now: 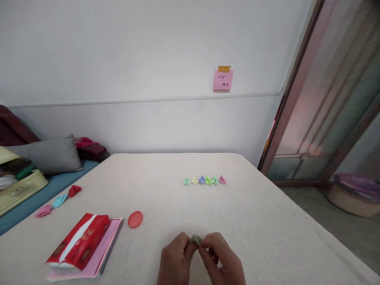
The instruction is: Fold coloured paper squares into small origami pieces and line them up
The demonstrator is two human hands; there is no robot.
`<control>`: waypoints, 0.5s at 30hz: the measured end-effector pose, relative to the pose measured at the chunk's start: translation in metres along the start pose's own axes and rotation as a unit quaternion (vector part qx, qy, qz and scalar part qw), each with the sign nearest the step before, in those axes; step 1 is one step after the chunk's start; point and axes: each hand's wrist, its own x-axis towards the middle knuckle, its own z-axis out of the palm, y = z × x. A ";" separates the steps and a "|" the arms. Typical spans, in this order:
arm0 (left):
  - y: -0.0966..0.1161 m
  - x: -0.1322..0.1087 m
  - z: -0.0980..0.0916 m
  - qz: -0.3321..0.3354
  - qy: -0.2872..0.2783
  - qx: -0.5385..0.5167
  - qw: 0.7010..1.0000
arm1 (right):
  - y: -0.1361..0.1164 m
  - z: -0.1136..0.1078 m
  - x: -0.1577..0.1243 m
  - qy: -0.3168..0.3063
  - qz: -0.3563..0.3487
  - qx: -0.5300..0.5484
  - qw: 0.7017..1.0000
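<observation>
Near the front edge of the view, my left hand (175,257) and my right hand (221,255) meet over the table. Between their fingertips is a small piece of folded green paper (196,238). Both hands pinch it, the left thumb and fingers on one side, the right thumb and index finger on the other. Most of the paper is hidden by the fingers. Farther back stands a row of several small origami pieces (202,180) in green, yellow, blue and pink.
The table (154,170) has a pale textured cover. On its left lie a red tissue pack (86,241) on coloured paper sheets (101,253), a round red lid (135,219), and red, blue and pink folded pieces (60,200). A pink note (223,80) hangs on the wall.
</observation>
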 end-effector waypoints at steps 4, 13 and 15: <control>0.006 0.001 -0.006 0.022 -0.023 0.010 0.999 | 0.001 -0.002 0.004 -0.033 0.056 0.059 0.996; 0.020 0.006 -0.021 -0.023 -0.148 -0.180 0.972 | 0.014 -0.011 0.010 -0.152 0.227 0.261 0.926; 0.017 0.008 -0.020 -0.067 -0.165 -0.262 0.949 | 0.015 -0.010 0.009 -0.172 0.254 0.330 0.893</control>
